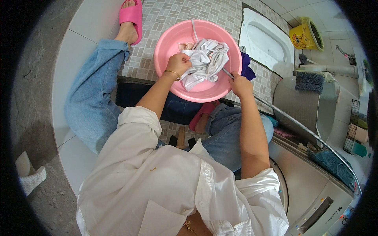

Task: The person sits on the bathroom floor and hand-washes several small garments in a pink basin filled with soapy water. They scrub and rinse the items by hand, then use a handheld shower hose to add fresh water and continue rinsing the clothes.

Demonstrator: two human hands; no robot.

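A pink plastic basin (165, 38) stands on the tiled floor before me. Wet-looking white cloth (217, 48) lies bunched in it, with a pale strap (194, 29) running up to the far rim. My left hand (179, 65), a bracelet at its wrist, pinches the left side of this cloth between thumb and fingers. At the basin's right rim, my right hand (241, 85) is closed around a flexible metal hose (295, 120). The hose's end reaches in over the cloth; its tip is hard to make out. Dark purple fabric (247, 69) sits against the basin's outer right side.
Beyond the basin to the right is a white squat toilet (265, 41), with a yellow bucket (305, 35) past it. A grey bin (295, 103) carries a dark shaggy cloth (309, 82). A washing machine (307, 183) flanks my right side. Dark blue fabric (180, 109) lies below the basin.
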